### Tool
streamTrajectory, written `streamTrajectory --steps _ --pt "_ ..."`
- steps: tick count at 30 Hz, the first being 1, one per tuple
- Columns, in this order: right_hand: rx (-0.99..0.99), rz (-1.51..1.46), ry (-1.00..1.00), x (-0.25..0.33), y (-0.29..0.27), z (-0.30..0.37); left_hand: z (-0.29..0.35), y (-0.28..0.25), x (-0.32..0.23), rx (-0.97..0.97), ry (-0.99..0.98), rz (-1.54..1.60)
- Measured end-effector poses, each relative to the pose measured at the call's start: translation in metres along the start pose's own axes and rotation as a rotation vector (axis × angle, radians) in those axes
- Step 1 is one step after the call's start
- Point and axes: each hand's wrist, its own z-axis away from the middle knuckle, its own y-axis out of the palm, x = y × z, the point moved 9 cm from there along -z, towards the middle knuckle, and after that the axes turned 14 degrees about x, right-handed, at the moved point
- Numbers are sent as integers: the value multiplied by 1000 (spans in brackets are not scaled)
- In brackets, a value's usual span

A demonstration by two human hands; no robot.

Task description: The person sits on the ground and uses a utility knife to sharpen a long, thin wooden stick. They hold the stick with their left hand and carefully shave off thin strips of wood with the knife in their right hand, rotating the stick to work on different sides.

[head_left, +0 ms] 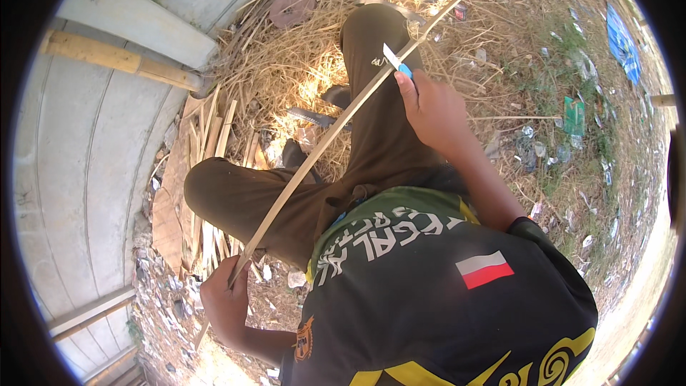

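A long, thin bamboo strip (307, 161) runs slantwise across my lap, from lower left to upper right. My left hand (227, 302) is closed round its lower part, and a short end sticks out below the fist. In my right hand (436, 111) is a knife (390, 57) with a pale blade and a blue handle, mostly covered by the fingers. The blade crosses the strip above my knee; whether it cuts into it I cannot tell. A pale curled shaving (379, 61) lies on the trouser leg beside the blade.
Split bamboo pieces (214, 132) lie by a brown sheet (169, 207) near the pale plank wall (71, 150). Between my legs a dark blade-like tool (311, 116) rests on straw. A bamboo pole (118, 57) juts from the wall. Litter and a blue sheet (623, 44) are at right.
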Motion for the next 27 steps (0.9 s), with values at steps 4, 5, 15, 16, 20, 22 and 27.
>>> streamTrajectory --steps 4,5,15,16,20,22,27 --pt "3 -28 32 -1 -2 0 5 -6 5 56 -77 -3" --pt "-18 -64 46 -11 -1 -4 7 -9 9 52 -76 24" --pt "62 -208 -42 -16 -5 -5 3 -1 36 104 -127 147" --pt "66 -216 -54 -18 -6 -6 -2 3 40 110 -123 168" --pt "75 -237 -93 -19 -6 -8 -18 8 38 103 -58 171" --pt "74 -207 -90 -16 -6 -5 -27 10 28 99 -30 169" --pt "46 -149 -67 -13 -7 -2 -60 30 -2 98 84 224"
